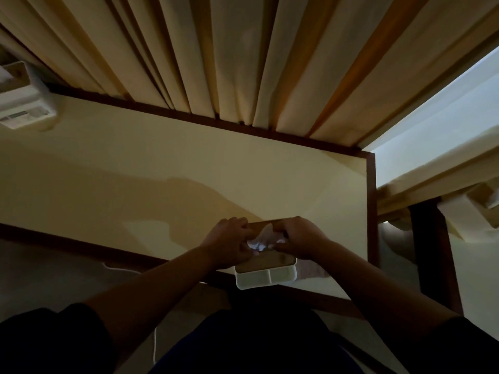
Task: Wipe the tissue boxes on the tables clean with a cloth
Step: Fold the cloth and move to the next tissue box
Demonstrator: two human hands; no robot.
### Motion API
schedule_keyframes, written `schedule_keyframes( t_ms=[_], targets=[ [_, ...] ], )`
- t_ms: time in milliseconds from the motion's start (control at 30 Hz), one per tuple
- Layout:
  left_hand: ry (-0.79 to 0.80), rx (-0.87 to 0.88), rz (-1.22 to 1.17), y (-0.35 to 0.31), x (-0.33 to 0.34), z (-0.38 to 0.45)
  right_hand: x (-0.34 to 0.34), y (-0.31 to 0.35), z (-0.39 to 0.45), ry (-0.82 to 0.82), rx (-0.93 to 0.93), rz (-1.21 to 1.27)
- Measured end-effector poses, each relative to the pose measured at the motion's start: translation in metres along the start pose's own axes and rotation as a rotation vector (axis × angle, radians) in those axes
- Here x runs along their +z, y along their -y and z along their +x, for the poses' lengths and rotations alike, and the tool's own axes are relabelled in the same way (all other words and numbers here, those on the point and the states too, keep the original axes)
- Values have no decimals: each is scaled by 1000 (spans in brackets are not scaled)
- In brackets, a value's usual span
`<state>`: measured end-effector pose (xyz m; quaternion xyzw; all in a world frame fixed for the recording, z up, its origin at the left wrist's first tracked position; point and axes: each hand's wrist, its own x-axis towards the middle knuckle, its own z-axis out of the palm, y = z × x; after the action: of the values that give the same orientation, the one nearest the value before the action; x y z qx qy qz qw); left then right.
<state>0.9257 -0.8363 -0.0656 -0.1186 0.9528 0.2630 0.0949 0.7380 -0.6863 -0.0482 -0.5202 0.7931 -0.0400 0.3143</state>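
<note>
While the room lies dim, the nearest things in view are the person's dark sleeves and two bare forearms reaching forward over the near edge of a cream table (162, 157) with a dark wooden border. Just past that edge sits the tissue box (266, 271), a white tray-like base with a brown wooden lid, standing at the table's near right part and jutting slightly over the border toward the person. Both hands meet on top of it. The left hand (229, 242) has its fingers curled at the left side of the lid, pinching the white tissue (260, 242) that sticks up from the slot. The right hand (299, 238) is curled likewise at the right side, its fingertips gripping the same tissue, so the two hands nearly touch across it. A piece of cloth (313, 269) lies flat on the table just to the right of the box, partly hidden under the right wrist. A thin white cable (155, 344) trails on the floor below the left forearm. Farther off, at the table's far left corner, stands another white box (21, 101), blurred. Beyond the far border hang long cream curtains (243, 55), and to the right pale daylight shows through a window (442, 114).
</note>
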Motion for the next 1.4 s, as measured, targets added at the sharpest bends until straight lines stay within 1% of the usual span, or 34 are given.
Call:
schedule_keyframes(
  t_ms=[67,133,167,233,300,367,467,533,633,667,767,800,833,900,933,1000,1067,1133,1300,1400],
  targets=[
    [-32,22,-5,-5,2,1,2,5,-1,-37,21,-37],
    [-11,4,48,-9,1,4,1,11,-2,-53,-6,-30],
    [18,-3,88,-10,0,5,-1,14,-3,-45,-30,-39],
    [39,22,144,-11,-3,7,-5,18,-1,-3,-50,-143],
    [26,56,119,-10,-6,10,-7,18,2,31,-17,-207],
    [4,71,65,-4,-9,9,-8,15,4,71,32,-185],
    [8,53,-32,6,-13,3,-13,9,6,108,53,-116],
    [21,73,-20,8,-13,0,-16,4,6,117,50,-77],
    [-13,95,-11,7,-11,-2,-17,-1,2,111,42,-53],
    [-29,88,-18,8,-9,-4,-17,-2,0,87,32,-50],
    [-91,24,39,9,-6,-16,-19,-7,-8,-82,2,-38],
    [-61,-35,49,8,-7,-22,-18,-10,-11,-118,-17,-57],
    [15,-113,46,5,-7,-28,-16,-13,-13,-106,-32,-88],
    [181,-250,69,2,-4,-37,-8,-20,-17,28,-40,-164],
    [207,-288,93,-1,-1,-40,-4,-25,-18,93,-50,-194],
    [158,-336,132,-7,5,-41,3,-34,-17,151,-90,-216],
    [102,-369,158,-14,6,-37,4,-39,-16,128,-125,-218],
    [97,-382,190,-21,4,-30,2,-42,-15,93,-144,-199],
    [176,-343,193,-35,-24,12,-8,-75,-22,-38,-132,-118],
    [219,-297,290,-51,-46,64,-22,-102,-29,-142,-66,-67]
  ],
)
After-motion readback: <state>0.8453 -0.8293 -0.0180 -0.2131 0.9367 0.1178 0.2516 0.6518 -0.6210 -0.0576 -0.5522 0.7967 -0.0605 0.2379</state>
